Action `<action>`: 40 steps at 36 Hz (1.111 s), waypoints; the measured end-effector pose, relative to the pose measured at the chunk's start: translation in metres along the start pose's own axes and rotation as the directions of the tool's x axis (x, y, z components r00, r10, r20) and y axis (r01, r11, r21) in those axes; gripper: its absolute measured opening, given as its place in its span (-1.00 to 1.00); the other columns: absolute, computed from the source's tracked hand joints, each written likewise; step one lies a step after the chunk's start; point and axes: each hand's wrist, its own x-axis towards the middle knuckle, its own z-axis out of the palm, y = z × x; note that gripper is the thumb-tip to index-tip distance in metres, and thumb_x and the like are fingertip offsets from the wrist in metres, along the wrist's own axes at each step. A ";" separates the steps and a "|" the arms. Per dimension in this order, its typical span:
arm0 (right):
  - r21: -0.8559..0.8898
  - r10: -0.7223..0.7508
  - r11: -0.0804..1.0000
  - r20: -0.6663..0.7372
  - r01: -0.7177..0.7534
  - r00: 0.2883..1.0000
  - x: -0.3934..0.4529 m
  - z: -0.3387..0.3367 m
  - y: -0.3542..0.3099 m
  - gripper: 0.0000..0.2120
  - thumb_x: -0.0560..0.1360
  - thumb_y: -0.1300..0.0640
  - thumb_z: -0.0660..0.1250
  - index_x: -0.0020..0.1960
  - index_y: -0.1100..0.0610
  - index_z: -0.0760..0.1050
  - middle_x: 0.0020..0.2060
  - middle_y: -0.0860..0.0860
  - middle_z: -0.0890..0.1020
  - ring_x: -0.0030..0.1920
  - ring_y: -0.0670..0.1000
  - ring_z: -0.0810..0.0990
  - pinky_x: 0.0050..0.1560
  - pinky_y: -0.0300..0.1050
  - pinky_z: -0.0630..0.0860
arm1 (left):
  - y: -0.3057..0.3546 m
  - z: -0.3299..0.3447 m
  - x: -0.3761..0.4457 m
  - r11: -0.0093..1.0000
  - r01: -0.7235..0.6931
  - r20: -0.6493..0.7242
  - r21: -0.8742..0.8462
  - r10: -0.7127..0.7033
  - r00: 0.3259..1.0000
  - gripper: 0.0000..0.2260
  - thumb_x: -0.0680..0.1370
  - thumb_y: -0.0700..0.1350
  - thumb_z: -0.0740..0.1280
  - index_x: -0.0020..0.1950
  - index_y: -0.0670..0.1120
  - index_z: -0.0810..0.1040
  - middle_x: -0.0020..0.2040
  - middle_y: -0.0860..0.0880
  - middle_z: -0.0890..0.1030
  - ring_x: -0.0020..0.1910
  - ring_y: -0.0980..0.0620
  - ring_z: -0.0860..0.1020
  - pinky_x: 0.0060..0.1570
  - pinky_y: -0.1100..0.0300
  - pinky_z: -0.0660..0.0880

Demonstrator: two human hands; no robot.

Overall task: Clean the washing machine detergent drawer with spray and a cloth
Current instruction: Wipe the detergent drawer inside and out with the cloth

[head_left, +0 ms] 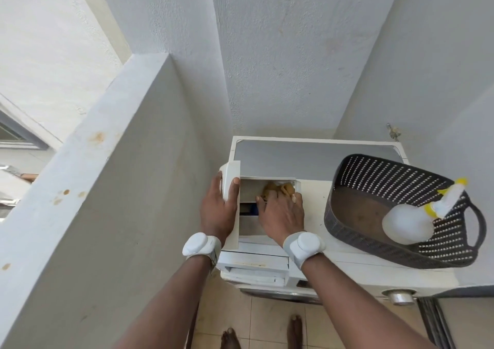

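Grey plastered walls [280, 54] around; beige tiled floor [267, 319] below. On white washing machine top [315, 159]: left hand [217, 207] gripping detergent drawer [230, 188] front, right hand [282, 211] pressing yellow cloth [278, 188] inside drawer, fingers curled on it. Further right, spray bottle [409, 221] lying in dark perforated basket [387, 177].

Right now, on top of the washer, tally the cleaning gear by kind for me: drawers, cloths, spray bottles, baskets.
Detergent drawer: 1, held at its side by the left hand
Yellow cloth: 1, under the right hand, inside the drawer
Spray bottle: 1, lying in the basket
Dark basket: 1
Total: 4
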 end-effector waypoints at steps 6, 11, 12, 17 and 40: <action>0.082 -0.013 0.997 0.179 -0.001 0.984 0.010 -0.024 -0.014 -0.84 0.63 0.10 0.26 0.04 0.16 0.57 -0.03 0.11 0.67 -0.07 0.14 0.49 0.01 -0.02 0.41 | 0.006 0.000 0.000 1.000 0.004 -0.003 0.011 -0.004 1.000 -0.49 0.65 0.37 0.17 0.50 0.13 0.42 0.31 0.06 0.64 0.26 -0.05 0.60 0.27 -0.03 0.53; 0.316 -0.051 0.949 0.218 -0.021 0.975 0.015 -0.026 -0.041 -0.86 0.53 0.22 0.31 0.05 0.19 0.60 -0.01 0.19 0.69 0.02 0.28 0.62 0.03 0.06 0.57 | 0.004 0.001 0.000 1.000 -0.001 0.005 0.011 0.001 1.000 -0.46 0.64 0.40 0.15 0.50 0.13 0.41 0.33 0.06 0.64 0.28 -0.05 0.59 0.28 -0.05 0.53; 0.396 -0.063 0.918 0.219 -0.030 0.974 0.014 -0.024 -0.048 -0.82 0.53 0.23 0.29 0.08 0.18 0.61 -0.01 0.19 0.70 0.05 0.29 0.62 0.07 0.07 0.56 | 0.003 0.000 0.000 1.000 0.010 -0.003 0.007 -0.010 1.000 -0.45 0.63 0.40 0.15 0.50 0.13 0.41 0.32 0.04 0.64 0.28 -0.06 0.60 0.28 -0.05 0.53; 0.502 -0.198 0.862 0.208 0.069 0.958 0.010 -0.015 -0.038 -0.75 0.58 0.22 0.23 0.19 0.08 0.59 0.06 0.13 0.70 0.06 0.25 0.62 0.11 0.10 0.58 | 0.001 0.000 0.004 0.999 0.042 -0.030 0.012 -0.042 0.999 -0.37 0.58 0.50 0.09 0.49 0.13 0.40 0.29 -0.04 0.66 0.24 -0.14 0.61 0.26 -0.14 0.54; 0.441 -0.125 0.897 0.208 0.021 0.970 0.006 -0.019 -0.047 -0.78 0.58 0.20 0.23 0.15 0.12 0.59 -0.01 0.15 0.69 0.04 0.27 0.63 0.02 -0.02 0.48 | 0.005 -0.003 -0.001 1.000 -0.014 -0.002 -0.009 0.014 1.000 -0.50 0.64 0.36 0.17 0.49 0.15 0.45 0.30 0.04 0.66 0.26 -0.05 0.60 0.25 0.03 0.50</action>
